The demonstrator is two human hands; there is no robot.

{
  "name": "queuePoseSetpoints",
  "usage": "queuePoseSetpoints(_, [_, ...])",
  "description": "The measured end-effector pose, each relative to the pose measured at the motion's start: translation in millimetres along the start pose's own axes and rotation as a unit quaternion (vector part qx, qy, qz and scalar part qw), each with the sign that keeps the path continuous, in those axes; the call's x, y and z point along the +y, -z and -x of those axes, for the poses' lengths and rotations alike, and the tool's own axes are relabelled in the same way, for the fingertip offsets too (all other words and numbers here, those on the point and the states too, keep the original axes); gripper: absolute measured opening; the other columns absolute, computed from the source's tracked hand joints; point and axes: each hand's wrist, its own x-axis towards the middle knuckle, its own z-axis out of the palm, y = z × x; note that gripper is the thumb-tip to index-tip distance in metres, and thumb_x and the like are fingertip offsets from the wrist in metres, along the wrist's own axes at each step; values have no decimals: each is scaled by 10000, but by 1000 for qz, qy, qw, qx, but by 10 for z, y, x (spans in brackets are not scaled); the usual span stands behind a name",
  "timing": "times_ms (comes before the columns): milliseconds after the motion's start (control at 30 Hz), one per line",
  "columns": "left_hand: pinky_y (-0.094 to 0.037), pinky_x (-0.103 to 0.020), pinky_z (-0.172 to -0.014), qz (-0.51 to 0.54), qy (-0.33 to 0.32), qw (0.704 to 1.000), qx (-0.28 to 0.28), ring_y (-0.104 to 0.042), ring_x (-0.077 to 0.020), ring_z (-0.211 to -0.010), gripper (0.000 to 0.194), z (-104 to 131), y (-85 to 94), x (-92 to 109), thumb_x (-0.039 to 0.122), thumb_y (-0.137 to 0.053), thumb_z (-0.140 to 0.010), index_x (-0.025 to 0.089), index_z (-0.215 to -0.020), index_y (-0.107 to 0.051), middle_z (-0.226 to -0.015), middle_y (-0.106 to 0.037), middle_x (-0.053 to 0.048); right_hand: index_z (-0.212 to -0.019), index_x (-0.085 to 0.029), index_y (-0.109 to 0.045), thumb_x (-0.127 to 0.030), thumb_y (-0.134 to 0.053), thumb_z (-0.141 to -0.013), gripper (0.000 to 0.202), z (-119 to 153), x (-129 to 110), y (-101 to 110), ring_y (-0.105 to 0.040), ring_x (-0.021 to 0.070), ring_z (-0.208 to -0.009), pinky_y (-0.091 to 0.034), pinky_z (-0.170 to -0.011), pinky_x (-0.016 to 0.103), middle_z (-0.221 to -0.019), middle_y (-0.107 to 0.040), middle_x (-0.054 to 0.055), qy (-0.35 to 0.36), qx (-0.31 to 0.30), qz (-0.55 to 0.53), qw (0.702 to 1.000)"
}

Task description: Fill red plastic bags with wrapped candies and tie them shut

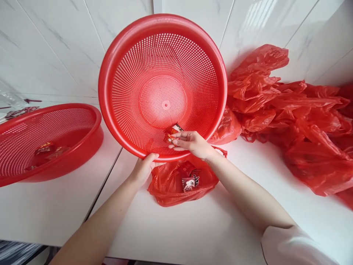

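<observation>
A large red perforated basket (165, 21) is tilted so that its inside faces me. My left hand (145, 168) grips its lower rim, with the thumb over the edge. Inside the basket, near the lower rim, my right hand (190, 144) has its fingers closed on small red packets (169, 138). Below the basket, an open red plastic bag (165, 189) rests on the white table, holding a dark red packet with white print (189, 184) and others. The bag's back part is hidden by the basket and my right forearm.
Another red basket (95, 123) with a few packets stands at the left. Several filled red plastic bags (317, 143) are piled at the right, against the marbled tile wall (55, 44). A seam crosses the white table (60, 206).
</observation>
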Motion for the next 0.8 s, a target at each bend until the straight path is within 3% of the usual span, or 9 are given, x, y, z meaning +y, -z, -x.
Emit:
queuePoseSetpoints(267, [-456, -533, -1005, -16, -9, 1000, 5, -570, -288, -1168, 388, -17, 62, -46, 185, -554, -819, 180, -1203, -608, -1133, -680, -83, -962, -158, -673, -319, -779, -693, 330, -11, 12, 14, -693, 159, -878, -553, -809, 287, -924, -724, 45, -7, -7, 48, 999])
queuePoseSetpoints(400, [-464, -527, -998, -32, -11, 999, 20, -560, -297, -1182, 362, -16, 79, -43, 203, -573, -813, 181, -1171, -620, -1148, -672, -84, -957, -148, -687, -298, -740, -728, 279, 6, -55, 70, -664, 151, -899, -500, -891, 313, -941, -716, 49, 47, -2, 147, 988])
queuePoseSetpoints(567, [-481, -533, -970, -34, -9, 998, 42, -575, -311, -1156, 319, -18, 61, -31, 202, -580, -801, 146, -1112, -629, -1157, -663, -103, -1022, -154, -665, -334, -712, -753, 327, 91, -186, 182, -655, 159, -873, -505, -832, 317, -961, -707, 48, 48, -98, 188, 976])
queuePoseSetpoints(667, [-474, -536, -977, -14, 7, 999, 37, -602, -310, -1116, 311, -16, 28, -18, 192, -570, -793, 131, -1091, -632, -1129, -674, -109, -936, -162, -687, -404, -646, -812, 275, 148, -250, 191, -635, 148, -769, -501, -738, 287, -838, -696, 19, 55, -148, 305, 939])
queuePoseSetpoints(733, [-462, -531, -994, 1, 13, 1000, 23, -606, -302, -1114, 338, -6, 4, -26, 181, -562, -793, 140, -1122, -625, -1129, -677, -103, -842, -169, -693, -433, -567, -869, 294, 148, -238, 179, -607, 141, -702, -486, -705, 282, -755, -670, 10, 94, -97, 412, 901])
queuePoseSetpoints(800, [-454, -525, -1006, 14, 20, 1000, 10, -608, -297, -1117, 355, 12, -17, -53, 177, -551, -803, 149, -1150, -619, -1130, -680, -97, -881, -169, -689, -414, -518, -905, 299, 110, -169, 174, -619, 166, -780, -487, -772, 309, -848, -679, 44, 155, 2, 496, 854])
